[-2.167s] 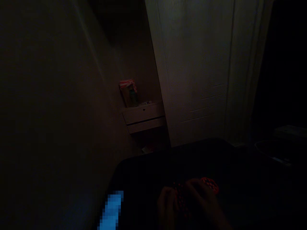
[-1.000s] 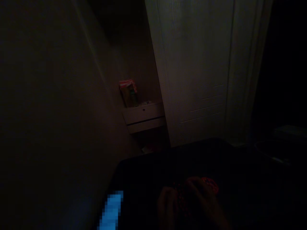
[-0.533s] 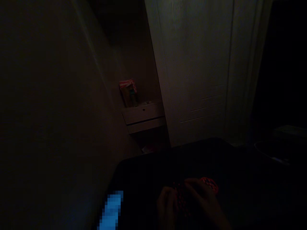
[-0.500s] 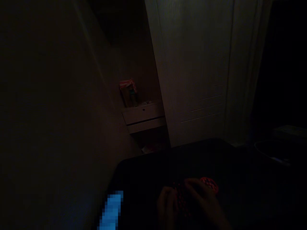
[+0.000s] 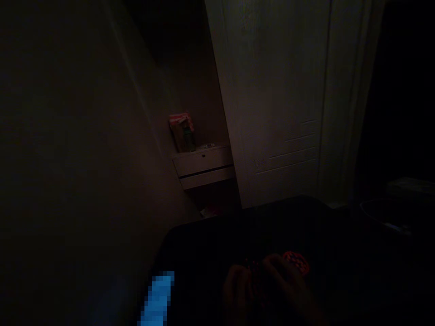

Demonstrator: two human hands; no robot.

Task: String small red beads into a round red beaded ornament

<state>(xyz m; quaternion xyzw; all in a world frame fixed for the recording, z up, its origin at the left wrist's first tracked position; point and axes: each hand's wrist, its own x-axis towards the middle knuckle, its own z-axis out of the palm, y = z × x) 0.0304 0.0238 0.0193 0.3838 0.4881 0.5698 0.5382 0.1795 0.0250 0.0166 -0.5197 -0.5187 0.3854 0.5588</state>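
Observation:
The room is very dark. Low in the picture my left hand (image 5: 237,287) and my right hand (image 5: 287,280) are close together over a dark surface (image 5: 210,244). Both have their fingers curled round a red piece with dark dots (image 5: 297,262), perhaps cloth or knitted work; its right end sticks out past my right hand. The rest of it, between the hands, is almost lost in shadow.
A glowing blue blurred patch (image 5: 158,299) lies left of my hands. Behind, a small pale wall drawer unit (image 5: 204,166) carries a red and green packet (image 5: 182,131). A pale door (image 5: 278,99) stands to its right. A dim round object (image 5: 387,213) sits at far right.
Almost nothing has moved. My fingers shift slightly on the red dotted piece and the picture has grown a little darker.

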